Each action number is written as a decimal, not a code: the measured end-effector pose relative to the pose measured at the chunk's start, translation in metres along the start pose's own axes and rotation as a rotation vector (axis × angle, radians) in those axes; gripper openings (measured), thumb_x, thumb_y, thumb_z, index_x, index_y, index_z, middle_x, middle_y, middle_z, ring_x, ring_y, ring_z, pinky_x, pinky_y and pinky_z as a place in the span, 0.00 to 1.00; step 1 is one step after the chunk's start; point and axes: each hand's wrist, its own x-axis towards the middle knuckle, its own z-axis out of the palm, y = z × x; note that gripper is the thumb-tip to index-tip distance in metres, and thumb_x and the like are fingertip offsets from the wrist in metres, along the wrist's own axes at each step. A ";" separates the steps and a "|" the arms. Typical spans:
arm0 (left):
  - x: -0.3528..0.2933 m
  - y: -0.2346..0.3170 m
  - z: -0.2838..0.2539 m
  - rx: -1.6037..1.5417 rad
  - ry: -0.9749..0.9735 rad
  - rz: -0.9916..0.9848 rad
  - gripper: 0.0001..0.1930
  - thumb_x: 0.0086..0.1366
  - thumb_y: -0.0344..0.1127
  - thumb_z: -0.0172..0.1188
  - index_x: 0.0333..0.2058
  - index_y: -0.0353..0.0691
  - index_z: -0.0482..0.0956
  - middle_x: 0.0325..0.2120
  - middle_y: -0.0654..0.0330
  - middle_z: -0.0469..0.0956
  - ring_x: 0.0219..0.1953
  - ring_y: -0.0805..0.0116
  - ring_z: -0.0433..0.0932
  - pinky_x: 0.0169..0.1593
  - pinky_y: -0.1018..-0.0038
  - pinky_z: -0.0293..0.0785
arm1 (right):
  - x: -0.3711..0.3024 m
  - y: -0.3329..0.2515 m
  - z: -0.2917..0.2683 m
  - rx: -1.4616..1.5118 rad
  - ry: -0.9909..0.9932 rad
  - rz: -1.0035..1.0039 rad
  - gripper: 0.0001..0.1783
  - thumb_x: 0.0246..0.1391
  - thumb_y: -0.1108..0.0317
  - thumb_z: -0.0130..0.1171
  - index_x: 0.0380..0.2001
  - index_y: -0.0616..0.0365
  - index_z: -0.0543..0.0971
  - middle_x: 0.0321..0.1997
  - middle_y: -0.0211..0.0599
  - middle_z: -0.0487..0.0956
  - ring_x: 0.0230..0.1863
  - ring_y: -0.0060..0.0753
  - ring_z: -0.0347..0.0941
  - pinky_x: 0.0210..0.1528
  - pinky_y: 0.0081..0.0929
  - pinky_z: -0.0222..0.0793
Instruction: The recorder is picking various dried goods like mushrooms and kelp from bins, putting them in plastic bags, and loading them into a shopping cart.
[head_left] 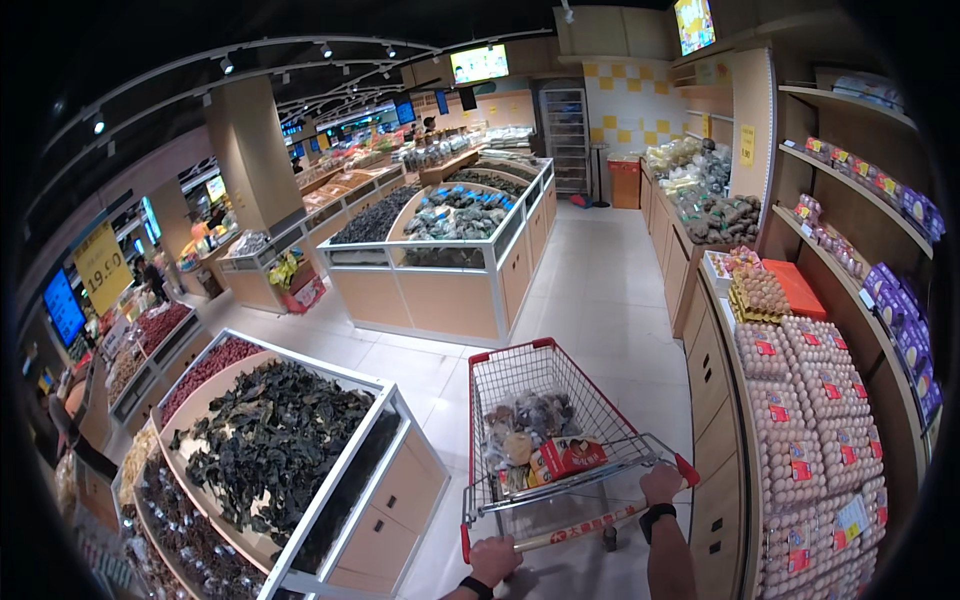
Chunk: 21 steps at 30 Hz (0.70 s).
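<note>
Both my hands are on the handle bar of a wire shopping cart with red corner pieces. My left hand wraps round the bar's left end, and my right hand closes on the right end, beside a red corner piece. Dark bands circle both wrists. Inside the basket lie clear bags with brownish contents that I cannot identify. A red box rests in front of them, nearer to me, partly behind the wire mesh.
Egg trays are stacked along the right counter, under shelves of packaged goods. At left, a slanted bin holds dark dried leaves. A framed display stand stands ahead. Tiled floor runs between that stand and the right counter.
</note>
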 end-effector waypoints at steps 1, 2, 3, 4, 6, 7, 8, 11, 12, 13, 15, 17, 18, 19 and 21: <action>0.005 -0.004 0.000 0.017 0.064 0.023 0.18 0.40 0.53 0.63 0.13 0.46 0.71 0.10 0.63 0.71 0.14 0.63 0.73 0.19 0.68 0.68 | 0.001 -0.009 -0.001 -0.007 -0.010 -0.003 0.12 0.36 0.60 0.55 0.25 0.52 0.81 0.28 0.37 0.80 0.34 0.37 0.77 0.34 0.34 0.70; 0.009 -0.009 -0.001 -0.020 0.029 -0.028 0.07 0.39 0.42 0.58 0.15 0.46 0.73 0.11 0.60 0.73 0.15 0.59 0.74 0.21 0.65 0.72 | 0.001 -0.019 -0.002 0.020 -0.026 -0.006 0.12 0.36 0.61 0.55 0.25 0.53 0.81 0.28 0.38 0.79 0.33 0.38 0.77 0.33 0.34 0.71; 0.016 -0.015 -0.002 -0.009 0.089 -0.021 0.08 0.37 0.42 0.58 0.13 0.46 0.72 0.11 0.61 0.72 0.14 0.60 0.74 0.20 0.66 0.71 | 0.003 -0.029 -0.005 0.045 -0.034 -0.003 0.12 0.35 0.61 0.55 0.25 0.53 0.81 0.28 0.39 0.79 0.33 0.39 0.77 0.33 0.34 0.71; 0.023 -0.023 -0.002 0.004 0.090 -0.006 0.10 0.37 0.44 0.60 0.12 0.47 0.71 0.10 0.61 0.71 0.14 0.61 0.73 0.19 0.67 0.70 | 0.004 -0.040 -0.009 0.041 -0.034 -0.012 0.11 0.35 0.61 0.55 0.23 0.53 0.81 0.29 0.39 0.80 0.33 0.38 0.77 0.33 0.34 0.71; 0.038 -0.036 0.002 0.033 0.102 0.020 0.12 0.34 0.45 0.63 0.12 0.47 0.71 0.09 0.63 0.70 0.13 0.63 0.72 0.18 0.67 0.67 | 0.009 -0.050 -0.007 0.034 -0.004 -0.037 0.11 0.35 0.60 0.55 0.21 0.53 0.80 0.28 0.39 0.80 0.33 0.39 0.77 0.33 0.35 0.71; 0.046 -0.041 0.007 0.052 0.112 0.027 0.13 0.31 0.44 0.65 0.12 0.48 0.70 0.09 0.64 0.68 0.13 0.64 0.71 0.18 0.67 0.65 | 0.013 -0.051 0.001 0.034 0.022 -0.058 0.11 0.36 0.59 0.55 0.20 0.53 0.80 0.28 0.39 0.80 0.32 0.39 0.77 0.32 0.35 0.71; 0.056 -0.048 0.015 0.052 0.114 0.034 0.13 0.31 0.44 0.65 0.11 0.48 0.70 0.09 0.65 0.68 0.13 0.64 0.70 0.19 0.67 0.65 | 0.018 -0.051 0.007 0.056 -0.032 -0.050 0.12 0.37 0.57 0.54 0.20 0.53 0.80 0.27 0.39 0.80 0.32 0.40 0.78 0.33 0.35 0.71; 0.071 -0.081 0.031 0.049 0.167 0.035 0.13 0.31 0.43 0.65 0.10 0.49 0.68 0.08 0.65 0.67 0.13 0.64 0.69 0.19 0.66 0.62 | 0.014 -0.085 -0.010 0.057 -0.138 -0.071 0.15 0.41 0.54 0.52 0.20 0.53 0.81 0.26 0.41 0.80 0.31 0.42 0.78 0.33 0.36 0.71; 0.079 -0.089 0.037 0.064 0.197 0.045 0.12 0.30 0.42 0.64 0.09 0.49 0.68 0.09 0.65 0.67 0.13 0.65 0.69 0.19 0.67 0.61 | 0.012 -0.091 -0.018 0.057 -0.138 -0.075 0.16 0.41 0.53 0.52 0.20 0.52 0.81 0.26 0.40 0.80 0.30 0.42 0.78 0.33 0.37 0.71; 0.086 -0.101 0.039 0.074 0.234 0.118 0.15 0.30 0.47 0.66 0.08 0.50 0.67 0.06 0.67 0.64 0.11 0.66 0.67 0.17 0.68 0.60 | 0.007 -0.095 -0.019 0.058 -0.136 -0.082 0.17 0.42 0.52 0.52 0.20 0.52 0.81 0.26 0.40 0.80 0.30 0.43 0.78 0.33 0.38 0.71; 0.093 -0.123 0.049 0.068 0.259 0.084 0.13 0.30 0.44 0.63 0.09 0.50 0.67 0.06 0.66 0.65 0.11 0.65 0.69 0.18 0.67 0.62 | 0.004 -0.104 -0.002 0.030 -0.143 -0.101 0.15 0.41 0.54 0.54 0.15 0.52 0.79 0.21 0.39 0.79 0.25 0.44 0.77 0.34 0.40 0.72; 0.099 -0.127 0.034 -0.037 0.202 0.072 0.09 0.36 0.39 0.63 0.15 0.48 0.71 0.14 0.61 0.68 0.20 0.59 0.69 0.25 0.61 0.62 | -0.005 -0.092 0.043 0.084 0.079 -0.172 0.10 0.47 0.59 0.52 0.20 0.51 0.78 0.20 0.34 0.76 0.22 0.40 0.72 0.24 0.39 0.66; 0.100 -0.134 0.033 -0.038 0.107 0.017 0.10 0.36 0.40 0.63 0.15 0.48 0.71 0.15 0.60 0.69 0.21 0.59 0.69 0.27 0.60 0.62 | -0.026 -0.094 0.044 0.249 0.345 -0.273 0.13 0.46 0.54 0.52 0.18 0.49 0.77 0.21 0.36 0.77 0.22 0.42 0.73 0.22 0.40 0.66; 0.106 -0.142 0.032 -0.058 0.105 0.040 0.10 0.35 0.40 0.64 0.15 0.47 0.71 0.15 0.60 0.69 0.21 0.58 0.69 0.27 0.60 0.62 | -0.026 -0.093 0.063 0.328 0.457 -0.276 0.14 0.49 0.55 0.50 0.18 0.49 0.77 0.19 0.37 0.77 0.22 0.46 0.73 0.20 0.41 0.65; 0.106 -0.170 0.049 -0.002 -0.026 0.022 0.10 0.36 0.42 0.63 0.15 0.47 0.71 0.17 0.60 0.71 0.24 0.59 0.71 0.30 0.59 0.64 | 0.001 -0.121 0.047 0.343 0.347 -0.249 0.14 0.48 0.56 0.51 0.19 0.52 0.76 0.21 0.40 0.76 0.24 0.49 0.73 0.22 0.43 0.65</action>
